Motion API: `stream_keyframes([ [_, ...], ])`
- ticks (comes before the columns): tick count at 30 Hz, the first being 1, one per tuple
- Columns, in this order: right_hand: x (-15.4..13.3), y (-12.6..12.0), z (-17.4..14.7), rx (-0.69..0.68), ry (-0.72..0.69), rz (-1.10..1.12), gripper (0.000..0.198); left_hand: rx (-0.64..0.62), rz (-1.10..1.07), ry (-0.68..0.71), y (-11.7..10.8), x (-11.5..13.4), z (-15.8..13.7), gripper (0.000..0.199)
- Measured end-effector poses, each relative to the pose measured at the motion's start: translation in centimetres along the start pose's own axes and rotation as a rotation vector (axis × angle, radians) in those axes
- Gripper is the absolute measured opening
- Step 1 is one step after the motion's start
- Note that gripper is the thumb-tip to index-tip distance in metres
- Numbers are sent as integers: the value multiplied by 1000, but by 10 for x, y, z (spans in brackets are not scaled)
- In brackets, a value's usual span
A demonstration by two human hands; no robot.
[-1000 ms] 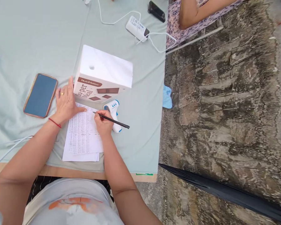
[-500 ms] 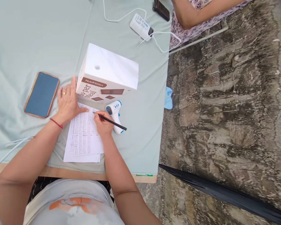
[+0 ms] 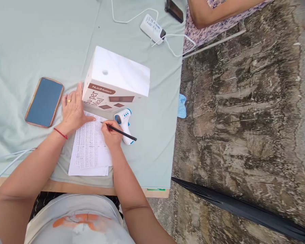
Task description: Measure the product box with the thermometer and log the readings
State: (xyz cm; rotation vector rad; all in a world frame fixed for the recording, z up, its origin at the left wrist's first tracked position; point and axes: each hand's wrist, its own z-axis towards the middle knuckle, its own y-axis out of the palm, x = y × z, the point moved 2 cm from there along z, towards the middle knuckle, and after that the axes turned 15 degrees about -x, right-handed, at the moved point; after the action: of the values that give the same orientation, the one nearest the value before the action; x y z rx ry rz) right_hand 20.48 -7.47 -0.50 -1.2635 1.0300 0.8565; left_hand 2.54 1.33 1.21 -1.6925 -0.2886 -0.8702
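Note:
My right hand (image 3: 112, 132) grips a black pen (image 3: 121, 131), its tip at the upper part of a written sheet of paper (image 3: 88, 149). Rows of small handwriting cover much of that sheet, which lies on more white paper. My left hand (image 3: 73, 108) rests flat with fingers spread, the thumb on the sheet's top and the fingers beside a white NutriMotion box (image 3: 121, 73). Just beyond my right hand lies a white and blue infrared thermometer (image 3: 125, 118), partly hidden by the hand and pen. A smartphone (image 3: 44, 102) with a dark screen lies left of my left hand.
A pale green cloth (image 3: 152, 156) covers the table. Farther back are a white power bank (image 3: 151, 27) with a white cable and a dark phone (image 3: 174, 11). Another person's arm (image 3: 205, 15) shows at the top right. Rough stone ground (image 3: 231, 118) lies beyond the table's right edge.
The whole view has shifted very slightly. Both hands, the pen and the things on the table keep nearly the same places.

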Motion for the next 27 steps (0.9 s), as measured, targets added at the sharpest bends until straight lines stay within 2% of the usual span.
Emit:
stream_keyframes([
  [4,1,0,0,6,24,15,14,30,13,17,1,-2,0,148],
  [8,1,0,0,26,5,24,13,1,13,23,0,-1,0,145],
  [17,3,1,0,28,-2,-55,13,-52,98,-59,-8,13,-3,143],
  [27,2,1,0,53,-2,-53,14,-22,63,-24,-5,7,-1,144],
])
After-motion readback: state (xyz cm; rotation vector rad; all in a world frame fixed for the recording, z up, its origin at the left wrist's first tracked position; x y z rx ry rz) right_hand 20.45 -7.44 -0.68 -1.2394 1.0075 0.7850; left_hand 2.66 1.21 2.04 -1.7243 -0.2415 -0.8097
